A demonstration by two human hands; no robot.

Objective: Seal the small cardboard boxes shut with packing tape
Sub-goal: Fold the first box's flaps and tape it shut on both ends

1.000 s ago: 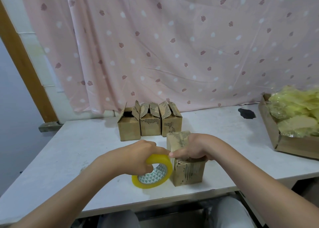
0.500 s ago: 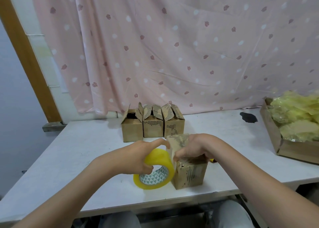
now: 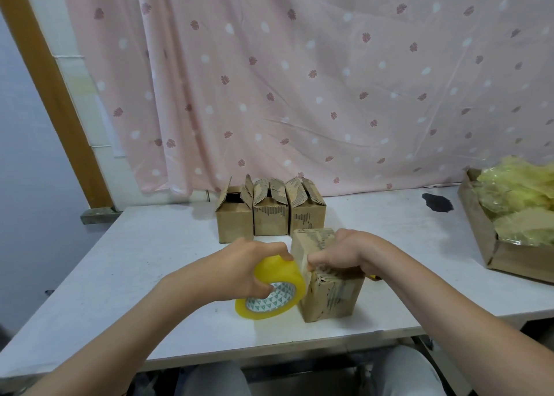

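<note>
A small cardboard box [image 3: 332,296] with its top flaps folded down stands near the table's front edge. My right hand [image 3: 338,253] presses on its top, fingers curled over the near left corner. My left hand [image 3: 248,265] grips a yellow roll of packing tape [image 3: 271,290], held against the box's left side. Three more small boxes [image 3: 269,216] stand in a row behind, their top flaps up.
The white table [image 3: 135,254] ends just in front of the box. A larger cardboard tray [image 3: 491,245] filled with yellow plastic wrap sits at the right edge. A dark patch [image 3: 437,202] marks the far right tabletop. A pink curtain hangs behind.
The view has tilted slightly. My left hand has pushed the tape roll closer against the box's left side, and my right hand has settled lower on the box top.
</note>
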